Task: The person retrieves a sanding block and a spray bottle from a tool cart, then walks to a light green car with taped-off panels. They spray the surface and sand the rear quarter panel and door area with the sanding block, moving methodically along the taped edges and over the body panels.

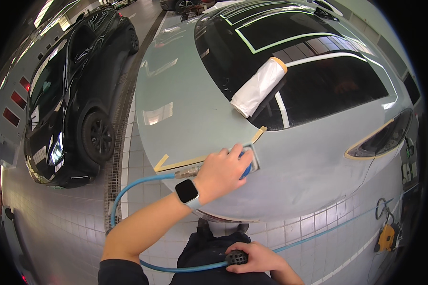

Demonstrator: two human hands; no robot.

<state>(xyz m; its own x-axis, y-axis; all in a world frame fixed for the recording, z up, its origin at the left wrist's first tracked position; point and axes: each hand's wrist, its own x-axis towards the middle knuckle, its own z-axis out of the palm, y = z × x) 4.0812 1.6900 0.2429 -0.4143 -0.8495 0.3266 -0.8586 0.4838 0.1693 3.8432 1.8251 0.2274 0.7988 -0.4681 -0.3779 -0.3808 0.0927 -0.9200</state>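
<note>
My left hand [225, 173], with a watch on its wrist, is closed over a small blue air sander [246, 167]. Its grey pad is against the dull grey body panel [299, 166] of a car, just beside a line of masking tape [185, 164]. A metal fitting joins the sander to a blue hose [142, 180], which loops down past my left forearm. Low in front of my body, my right hand [257, 258] grips a black, perforated cylindrical hose end [237, 257], from which a blue hose runs left.
A white roll [259, 88] with a tan end lies across the car's glass. Tape edges the dark lamp [380, 137] at right. A black car [71, 99] stands left, beyond a floor grate [116, 142]. A yellow-and-black machine [387, 237] stands at lower right, near a blue hose on the tiles.
</note>
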